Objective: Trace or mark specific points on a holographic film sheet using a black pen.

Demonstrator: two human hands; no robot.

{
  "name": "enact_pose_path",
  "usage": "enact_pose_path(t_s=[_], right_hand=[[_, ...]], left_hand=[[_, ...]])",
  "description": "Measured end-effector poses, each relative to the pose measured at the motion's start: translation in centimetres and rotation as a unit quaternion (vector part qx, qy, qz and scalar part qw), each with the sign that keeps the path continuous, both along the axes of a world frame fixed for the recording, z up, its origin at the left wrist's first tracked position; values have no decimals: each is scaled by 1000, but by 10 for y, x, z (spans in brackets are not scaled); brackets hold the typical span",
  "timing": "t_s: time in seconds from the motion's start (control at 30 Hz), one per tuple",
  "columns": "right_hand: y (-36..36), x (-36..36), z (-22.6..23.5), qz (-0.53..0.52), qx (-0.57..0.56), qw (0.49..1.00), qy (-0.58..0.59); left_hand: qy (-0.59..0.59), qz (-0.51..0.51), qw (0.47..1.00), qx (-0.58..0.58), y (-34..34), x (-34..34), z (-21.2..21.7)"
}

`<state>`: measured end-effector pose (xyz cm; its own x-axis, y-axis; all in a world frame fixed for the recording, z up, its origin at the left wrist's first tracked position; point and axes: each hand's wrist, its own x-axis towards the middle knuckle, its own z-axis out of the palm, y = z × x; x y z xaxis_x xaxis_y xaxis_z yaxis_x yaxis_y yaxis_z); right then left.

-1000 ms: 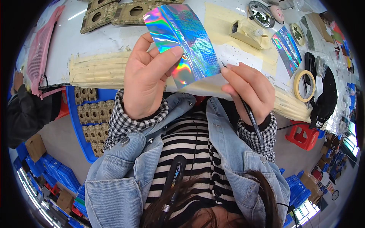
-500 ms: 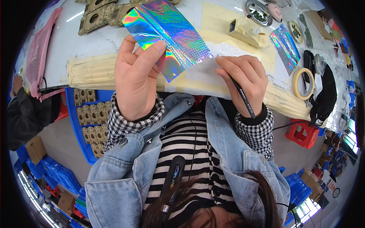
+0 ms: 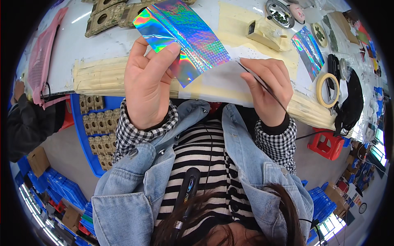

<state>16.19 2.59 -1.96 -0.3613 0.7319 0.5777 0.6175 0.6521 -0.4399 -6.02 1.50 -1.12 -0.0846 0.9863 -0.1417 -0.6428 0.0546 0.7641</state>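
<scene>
My left hand [image 3: 147, 88] pinches the lower left part of an iridescent holographic sheet [image 3: 186, 35] between thumb and fingers. Rows of small dots cover much of that sheet, which is held up over the table's near edge. My right hand [image 3: 274, 88] grips slim black tweezers [image 3: 264, 85], whose tip points up and left, just short of the sheet's lower right corner. Whether anything sits in the tip is too small to tell. Beneath the tweezers and sheet lies white paper [image 3: 230, 84].
Camouflage-patterned parts [image 3: 104, 20] lie at the far left, near a pink mesh basket [image 3: 45, 53]. On the right are a cream block-like holder [image 3: 266, 36], a round dish of green bits [image 3: 280, 14], another iridescent sheet [image 3: 308, 51] and a tape roll [image 3: 327, 90]. A blue tray [image 3: 88, 143] stands below left.
My right hand has drawn slightly right, moving the tweezers' tip away from the sheet's corner. The tweezers have turned and now look thinner. My left hand and sheet have barely shifted.
</scene>
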Motion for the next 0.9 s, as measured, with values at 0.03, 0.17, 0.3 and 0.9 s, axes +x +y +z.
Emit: enact_pose_path(t_s=[0.03, 0.17, 0.3, 0.9], right_hand=[[0, 1, 0, -1, -4, 1000, 23], [-4, 5, 5, -1, -21, 994, 108], [-11, 2, 28, 52, -13, 989, 137], [-10, -23, 41, 163, 12, 986, 35]], left_hand=[[1, -1, 1000, 1, 0, 1, 2], [16, -19, 1000, 3, -2, 5, 7], [32, -60, 998, 18, -3, 4, 5], [19, -127, 992, 9, -6, 13, 11]])
